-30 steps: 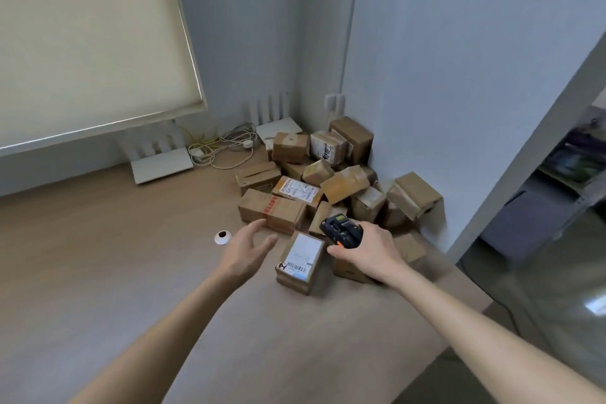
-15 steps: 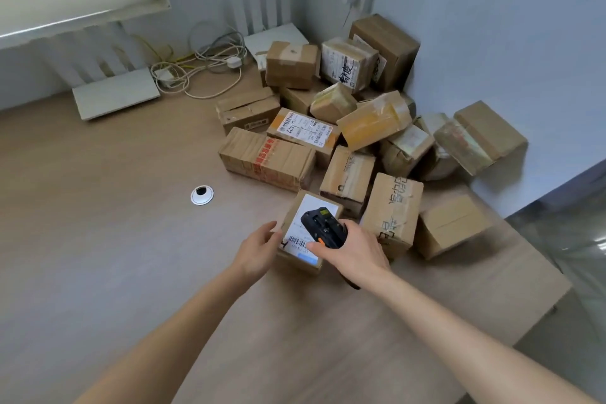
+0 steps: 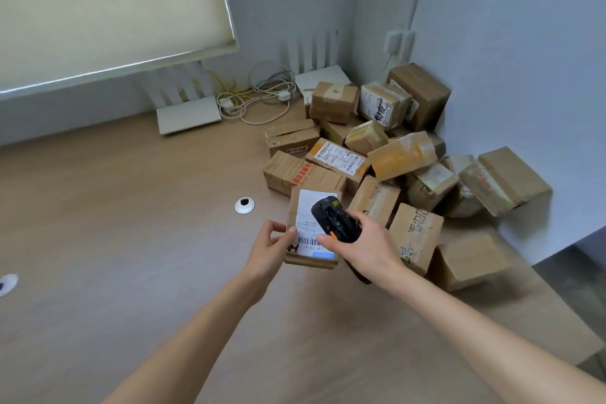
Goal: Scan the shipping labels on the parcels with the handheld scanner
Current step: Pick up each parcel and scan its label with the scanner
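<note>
A small brown parcel point(image 3: 296, 259) with a white barcode label point(image 3: 306, 216) lies at the near edge of a pile of cardboard parcels point(image 3: 403, 154). My left hand point(image 3: 267, 248) grips its left side, thumb on the label. My right hand point(image 3: 364, 246) holds a black handheld scanner point(image 3: 334, 218) with an orange button just above the label, hiding part of it.
The wooden desk point(image 3: 114, 272) has a round cable grommet point(image 3: 244, 205) left of the parcel and another point(image 3: 6, 284) at the far left. Two white routers point(image 3: 188, 115) and tangled cables point(image 3: 259, 98) sit by the back wall. The desk's right edge point(image 3: 557, 305) drops off.
My left hand went from open in the air to gripping the labelled parcel. My right hand brought the scanner over its label. The parcel now sits slightly raised toward me.
</note>
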A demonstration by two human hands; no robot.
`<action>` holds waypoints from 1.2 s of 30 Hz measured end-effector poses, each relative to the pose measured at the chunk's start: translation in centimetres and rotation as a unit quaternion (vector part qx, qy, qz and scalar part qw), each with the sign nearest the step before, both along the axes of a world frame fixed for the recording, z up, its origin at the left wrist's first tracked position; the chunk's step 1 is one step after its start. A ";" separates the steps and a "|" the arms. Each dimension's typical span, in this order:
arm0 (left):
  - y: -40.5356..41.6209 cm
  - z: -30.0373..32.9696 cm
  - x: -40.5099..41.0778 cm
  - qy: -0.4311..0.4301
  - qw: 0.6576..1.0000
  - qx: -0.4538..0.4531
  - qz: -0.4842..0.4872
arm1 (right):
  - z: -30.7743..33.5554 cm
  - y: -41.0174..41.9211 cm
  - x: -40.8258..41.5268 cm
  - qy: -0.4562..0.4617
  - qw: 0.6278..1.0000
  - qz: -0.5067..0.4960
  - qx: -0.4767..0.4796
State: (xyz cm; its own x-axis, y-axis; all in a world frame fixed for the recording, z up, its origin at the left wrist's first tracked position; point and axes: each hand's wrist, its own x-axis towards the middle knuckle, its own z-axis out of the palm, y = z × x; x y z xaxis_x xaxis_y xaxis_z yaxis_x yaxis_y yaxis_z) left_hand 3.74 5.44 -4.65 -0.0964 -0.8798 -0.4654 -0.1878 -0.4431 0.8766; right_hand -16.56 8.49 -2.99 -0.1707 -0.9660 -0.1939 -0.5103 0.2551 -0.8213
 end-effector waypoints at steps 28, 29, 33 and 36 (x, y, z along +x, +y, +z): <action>16.0 35.0 31.6 0.014 0.917 -0.282 0.283 | 37.0 5.9 27.8 0.210 0.912 0.290 -0.201; 16.7 35.5 33.0 0.003 0.909 -0.292 0.297 | 37.2 6.4 29.1 0.224 0.909 0.289 -0.201; 19.3 36.9 37.6 -0.026 0.882 -0.318 0.346 | 37.6 9.1 33.6 0.256 0.903 0.287 -0.191; 21.2 37.2 40.1 -0.074 0.860 -0.344 0.368 | 37.6 10.9 36.2 0.291 0.892 0.295 -0.180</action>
State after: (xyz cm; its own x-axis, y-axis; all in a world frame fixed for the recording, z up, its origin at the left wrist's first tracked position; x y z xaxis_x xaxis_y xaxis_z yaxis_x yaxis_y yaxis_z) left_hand 43.79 26.65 32.60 0.6212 -0.7488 0.2309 -0.2099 0.1250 0.9697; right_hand 19.63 19.44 34.62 0.4170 -0.9032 0.1022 -0.8354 -0.4251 -0.3485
